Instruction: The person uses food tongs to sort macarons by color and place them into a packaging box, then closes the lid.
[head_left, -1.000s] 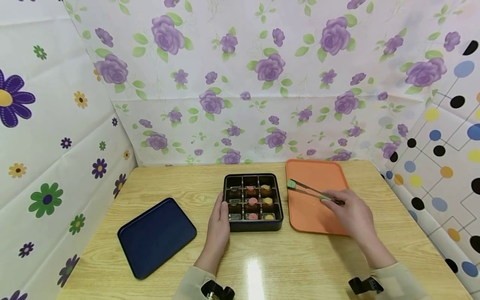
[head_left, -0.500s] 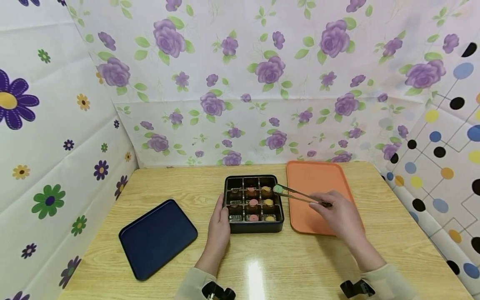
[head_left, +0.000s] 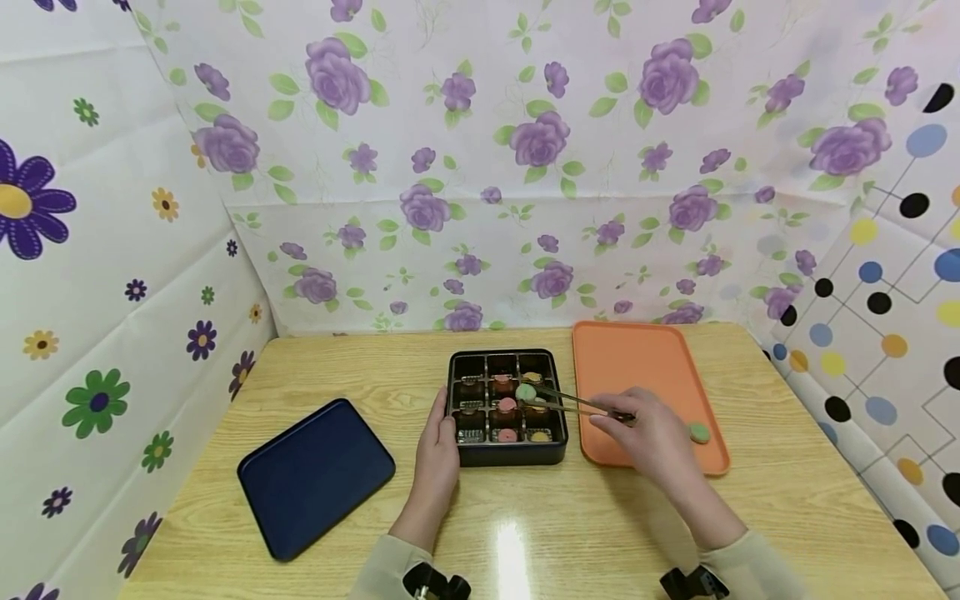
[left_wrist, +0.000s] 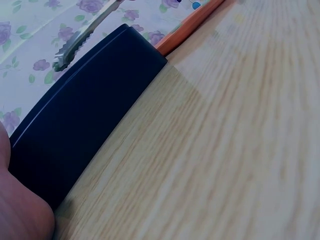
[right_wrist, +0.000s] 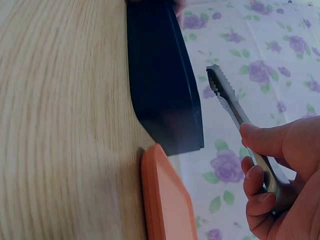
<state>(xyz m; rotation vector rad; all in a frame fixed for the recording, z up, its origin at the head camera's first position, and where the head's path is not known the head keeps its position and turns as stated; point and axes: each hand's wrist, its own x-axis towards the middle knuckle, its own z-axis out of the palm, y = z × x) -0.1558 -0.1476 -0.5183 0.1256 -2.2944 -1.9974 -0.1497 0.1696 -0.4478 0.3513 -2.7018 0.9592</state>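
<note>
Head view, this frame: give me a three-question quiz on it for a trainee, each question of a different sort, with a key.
1. True or false: the right hand holds tongs that pinch a green sweet over the black compartment box.
2. Which tray holds a loose green sweet? A) the blue tray B) the orange tray
3. Fill in: the left hand rests against the box's ____ side, as seen from the head camera.

Key: 1 true; 2 B; 3 left.

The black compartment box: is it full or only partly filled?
Partly filled: the black compartment box has sweets in its middle and right columns; left cells look empty.
</note>
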